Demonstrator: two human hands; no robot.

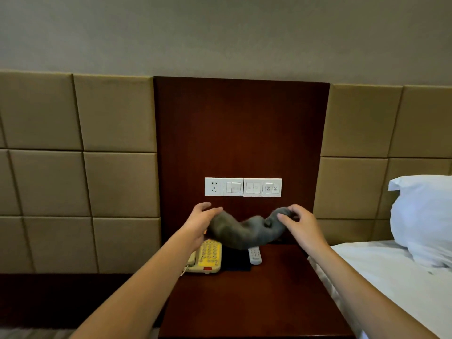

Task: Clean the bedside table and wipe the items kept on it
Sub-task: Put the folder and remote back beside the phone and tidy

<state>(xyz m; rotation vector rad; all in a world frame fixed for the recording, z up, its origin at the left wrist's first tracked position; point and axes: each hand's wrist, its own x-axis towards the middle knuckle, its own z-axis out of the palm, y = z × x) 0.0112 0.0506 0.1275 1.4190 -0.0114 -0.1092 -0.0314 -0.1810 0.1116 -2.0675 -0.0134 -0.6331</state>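
Observation:
A grey cloth (244, 231) hangs stretched between my two hands above the back of the dark wooden bedside table (264, 297). My left hand (199, 222) grips its left end and my right hand (299, 222) pinches its right end. Under the cloth, a cream telephone with a yellow keypad (208, 259) sits at the table's back left. A white remote control (254, 255) lies to its right, partly hidden by the cloth. Between them lies a flat black item (236, 261).
A white socket and switch panel (243, 187) is set in the wooden wall board just above my hands. A bed with white sheets (391, 285) and a pillow (423, 216) borders the table on the right. Padded beige wall panels (85, 179) run behind.

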